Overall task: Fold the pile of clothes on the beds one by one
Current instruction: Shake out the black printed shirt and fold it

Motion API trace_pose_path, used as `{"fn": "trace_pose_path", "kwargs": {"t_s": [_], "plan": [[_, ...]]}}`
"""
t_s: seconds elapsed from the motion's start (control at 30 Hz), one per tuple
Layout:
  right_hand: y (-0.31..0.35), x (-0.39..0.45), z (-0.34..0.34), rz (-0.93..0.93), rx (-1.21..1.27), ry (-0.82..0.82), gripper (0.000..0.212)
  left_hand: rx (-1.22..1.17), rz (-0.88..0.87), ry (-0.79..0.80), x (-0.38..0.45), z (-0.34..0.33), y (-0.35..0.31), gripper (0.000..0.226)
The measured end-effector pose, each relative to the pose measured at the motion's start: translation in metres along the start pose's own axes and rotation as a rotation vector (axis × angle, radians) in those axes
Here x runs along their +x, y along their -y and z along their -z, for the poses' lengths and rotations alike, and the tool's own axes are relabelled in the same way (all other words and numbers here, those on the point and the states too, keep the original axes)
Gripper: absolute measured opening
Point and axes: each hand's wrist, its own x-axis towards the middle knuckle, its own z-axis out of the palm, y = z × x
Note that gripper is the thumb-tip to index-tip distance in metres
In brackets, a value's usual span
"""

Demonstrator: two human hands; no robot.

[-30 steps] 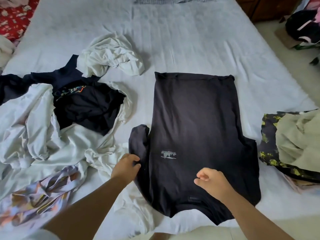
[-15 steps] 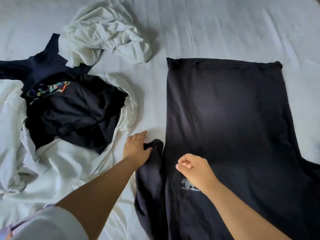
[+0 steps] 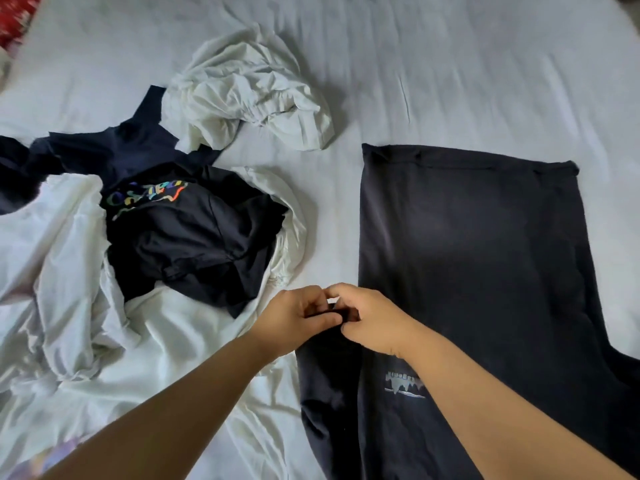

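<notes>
A dark navy T-shirt lies spread flat on the white bed sheet, hem at the far end, a small pale print near me. Its left sleeve runs up to my hands. My left hand and my right hand meet at the sleeve's end, both pinching the dark cloth between thumb and fingers. A pile of unfolded clothes sits to the left: white garments with a black T-shirt bearing a multicoloured print on top.
A crumpled white garment lies apart behind the pile. A dark navy garment sticks out at the pile's far side. A pastel patterned cloth shows at the bottom left, a red patterned fabric at the top left corner.
My right hand has moved left from the shirt's chest to the sleeve end. Both hands have closed together on the sleeve tip, where only the left touched it before.
</notes>
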Motion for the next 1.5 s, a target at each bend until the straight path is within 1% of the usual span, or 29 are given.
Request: {"fn": "trace_pose_path", "kwargs": {"t_s": [0.07,0.13,0.17,0.2,0.27,0.33,0.37,0.4,0.43,0.5,0.57,0.6,0.67,0.7,0.73,0.77,0.8,0.83,0.9,1.0,1.03,1.1,1.17,1.2,1.27,1.3,1.37,1.43,1.5], "plan": [[0.007,-0.004,0.008,-0.008,-0.143,-0.003,0.037,-0.075,0.058,0.054,-0.007,0.002,-0.004,0.032],[0.013,-0.011,0.013,0.027,-0.185,-0.058,0.041,-0.055,0.096,0.128,-0.016,0.006,-0.007,0.028],[0.014,-0.015,0.015,0.041,-0.166,-0.107,0.043,0.034,0.114,0.170,-0.021,0.007,-0.007,0.027],[0.015,-0.019,0.017,0.052,-0.134,-0.159,0.043,0.188,0.129,0.216,-0.025,0.008,-0.006,0.029],[0.013,-0.024,0.020,0.054,-0.093,-0.249,0.040,0.594,0.128,0.282,-0.035,0.011,-0.004,0.034],[0.009,-0.030,0.020,0.050,-0.098,-0.285,0.040,0.913,0.056,0.276,-0.045,0.014,0.000,0.039],[0.008,-0.032,0.019,0.048,-0.110,-0.289,0.041,0.981,0.010,0.245,-0.050,0.017,0.001,0.046],[0.007,-0.033,0.018,0.044,-0.124,-0.289,0.041,0.965,-0.017,0.195,-0.054,0.019,0.002,0.050],[0.007,-0.034,0.016,0.045,-0.143,-0.284,0.038,0.873,0.000,0.115,-0.060,0.022,0.002,0.049],[0.007,-0.034,0.013,0.060,-0.211,-0.267,0.024,0.547,0.103,-0.079,-0.072,0.024,0.001,0.045],[0.010,-0.032,0.012,0.090,-0.315,-0.259,0.015,0.336,0.165,-0.268,-0.083,0.021,-0.002,0.044],[0.013,-0.033,0.011,0.107,-0.353,-0.263,0.021,0.273,0.183,-0.346,-0.090,0.018,-0.003,0.039],[0.017,-0.034,0.010,0.137,-0.447,-0.300,0.043,0.148,0.193,-0.446,-0.101,0.011,-0.006,0.026],[0.018,-0.034,0.010,0.166,-0.557,-0.323,0.050,0.042,0.200,-0.477,-0.107,0.008,-0.008,0.027],[0.019,-0.033,0.010,0.204,-0.695,-0.336,0.049,-0.075,0.217,-0.487,-0.111,0.004,-0.010,0.033],[0.020,-0.033,0.009,0.235,-0.828,-0.332,0.042,-0.157,0.240,-0.483,-0.116,-0.001,-0.012,0.038],[0.021,-0.033,0.010,0.254,-0.914,-0.323,0.034,-0.186,0.252,-0.470,-0.119,-0.006,-0.015,0.038],[0.020,-0.035,0.010,0.260,-0.937,-0.317,0.028,-0.165,0.245,-0.454,-0.122,-0.011,-0.020,0.031],[0.016,-0.042,0.015,0.255,-0.882,-0.306,0.022,-0.105,0.204,-0.399,-0.125,-0.025,-0.029,0.016],[-0.001,-0.057,0.032,0.262,-0.805,-0.268,0.029,-0.098,0.160,-0.299,-0.122,-0.062,-0.047,0.016],[-0.008,-0.063,0.039,0.235,-0.776,-0.252,0.034,-0.116,0.160,-0.233,-0.119,-0.076,-0.053,0.017],[-0.025,-0.077,0.054,0.158,-0.713,-0.241,0.045,-0.107,0.151,-0.012,-0.113,-0.105,-0.061,0.019],[-0.043,-0.095,0.068,0.116,-0.679,-0.259,0.050,0.059,0.152,0.182,-0.105,-0.133,-0.059,0.028],[-0.052,-0.104,0.073,0.095,-0.668,-0.275,0.051,0.191,0.157,0.196,-0.100,-0.143,-0.055,0.031],[-0.072,-0.121,0.078,0.031,-0.637,-0.287,0.049,0.459,0.143,0.102,-0.090,-0.158,-0.042,0.031],[-0.083,-0.128,0.079,-0.005,-0.619,-0.282,0.046,0.553,0.130,0.057,-0.087,-0.164,-0.035,0.035],[-0.108,-0.143,0.079,-0.075,-0.584,-0.259,0.040,0.738,0.111,0.040,-0.081,-0.178,-0.020,0.048],[-0.131,-0.157,0.077,-0.130,-0.569,-0.237,0.035,0.933,0.153,0.096,-0.081,-0.189,-0.002,0.063],[-0.151,-0.173,0.077,-0.175,-0.555,-0.237,0.032,1.057,0.278,0.226,-0.082,-0.194,0.013,0.072]]}}
